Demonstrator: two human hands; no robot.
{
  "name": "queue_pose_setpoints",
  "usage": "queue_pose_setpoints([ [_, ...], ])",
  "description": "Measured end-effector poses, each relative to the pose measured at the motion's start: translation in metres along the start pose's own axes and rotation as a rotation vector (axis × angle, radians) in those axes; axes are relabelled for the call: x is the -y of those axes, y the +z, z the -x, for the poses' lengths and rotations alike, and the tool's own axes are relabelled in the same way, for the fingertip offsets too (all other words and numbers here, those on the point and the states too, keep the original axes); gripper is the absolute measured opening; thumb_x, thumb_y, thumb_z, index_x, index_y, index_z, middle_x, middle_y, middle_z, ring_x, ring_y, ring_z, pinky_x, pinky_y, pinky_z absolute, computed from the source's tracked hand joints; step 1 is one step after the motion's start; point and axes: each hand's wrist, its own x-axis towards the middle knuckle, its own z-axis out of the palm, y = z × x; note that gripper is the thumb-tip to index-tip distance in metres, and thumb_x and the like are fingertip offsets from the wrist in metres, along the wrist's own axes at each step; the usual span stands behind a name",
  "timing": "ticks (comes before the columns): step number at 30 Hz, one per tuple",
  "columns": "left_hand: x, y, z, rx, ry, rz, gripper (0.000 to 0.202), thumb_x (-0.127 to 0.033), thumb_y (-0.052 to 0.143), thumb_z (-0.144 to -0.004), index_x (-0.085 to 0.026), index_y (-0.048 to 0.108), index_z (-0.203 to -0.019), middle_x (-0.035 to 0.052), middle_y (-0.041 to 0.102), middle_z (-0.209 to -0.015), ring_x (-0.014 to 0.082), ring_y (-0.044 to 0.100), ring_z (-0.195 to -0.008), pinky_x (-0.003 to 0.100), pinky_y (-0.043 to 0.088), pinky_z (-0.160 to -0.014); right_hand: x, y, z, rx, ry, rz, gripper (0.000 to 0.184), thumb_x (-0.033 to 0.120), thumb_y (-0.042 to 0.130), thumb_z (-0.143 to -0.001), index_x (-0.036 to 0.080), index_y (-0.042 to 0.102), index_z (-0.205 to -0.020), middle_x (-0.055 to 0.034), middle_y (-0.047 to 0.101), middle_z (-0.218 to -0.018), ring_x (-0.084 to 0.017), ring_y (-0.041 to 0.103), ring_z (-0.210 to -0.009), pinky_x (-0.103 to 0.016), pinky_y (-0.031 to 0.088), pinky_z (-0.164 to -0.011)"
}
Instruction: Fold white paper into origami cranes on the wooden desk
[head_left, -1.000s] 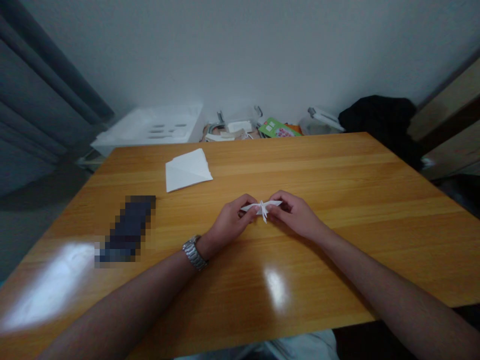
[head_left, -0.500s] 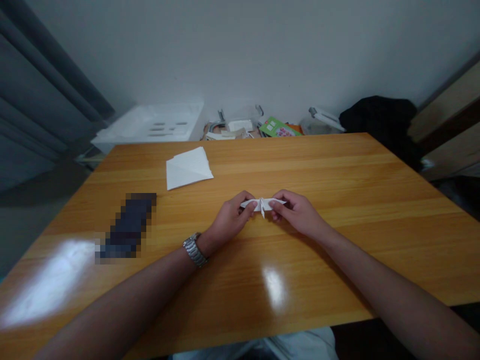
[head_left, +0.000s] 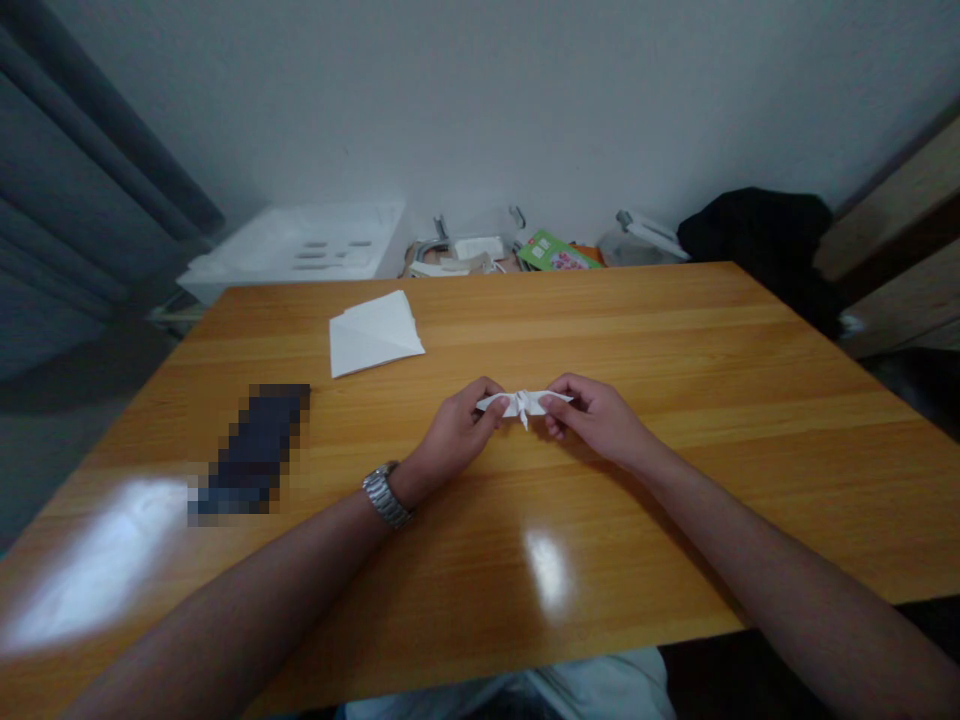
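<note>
Above table (head_left: 675,340) centre: folded paper figure (head_left: 523,404) is held between both hands | left hand (head_left: 454,440) pinched on left tip | right hand (head_left: 600,420) pinched on right tip

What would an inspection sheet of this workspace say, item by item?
Surface: wooden table, glossy, with light glare near the front edge.
Job's things: small folded paper figure, held between both hands over the table.
Clutter: folded white sheet lying flat at far left; dark pixelated object at left.
Grippers: left hand, with wristwatch, pinches the figure's left end; right hand pinches its right end.
Cables: nothing seen.
Surroundings: white wall; grey curtain at left; white tray, green packet and black fabric heap behind the table.
</note>
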Motion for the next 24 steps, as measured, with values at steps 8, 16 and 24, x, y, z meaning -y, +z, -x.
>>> queue_pose_setpoints([
  [8, -0.0007, -0.0009, -0.0007, -0.01, 0.006, -0.008, 0.031, -0.045, 0.049, -0.101, -0.017, 0.06, -0.092, -0.0003, 0.063, -0.071, 0.0124, 0.057, -0.064, 0.022, 0.044, -0.06, 0.0007, -0.0017, 0.0, -0.002, 0.006, -0.009, 0.032, 0.051, 0.064, -0.091, 0.02, 0.06, -0.085, -0.0001, 0.067, -0.066, -0.014, 0.062, -0.059, -0.028, 0.05, -0.061],
  [16, 0.0006, -0.0001, -0.0003, -0.029, 0.01, -0.016, 0.03, -0.043, 0.049, -0.101, -0.017, 0.061, -0.095, 0.0003, 0.064, -0.075, 0.012, 0.057, -0.065, 0.022, 0.044, -0.063, 0.0009, -0.0036, -0.0005, -0.009, 0.009, -0.018, 0.03, 0.049, 0.065, -0.091, 0.02, 0.061, -0.085, -0.0003, 0.067, -0.067, -0.014, 0.062, -0.059, -0.029, 0.052, -0.061],
  [24, 0.0011, 0.0007, -0.0009, -0.045, 0.007, -0.024, 0.03, -0.044, 0.05, -0.101, -0.017, 0.061, -0.094, -0.0004, 0.064, -0.075, 0.0118, 0.056, -0.065, 0.022, 0.044, -0.064, -0.0006, -0.0057, -0.0009, -0.026, -0.018, 0.002, 0.031, 0.05, 0.065, -0.09, 0.019, 0.062, -0.086, -0.0013, 0.068, -0.069, -0.014, 0.063, -0.06, -0.029, 0.052, -0.061],
])
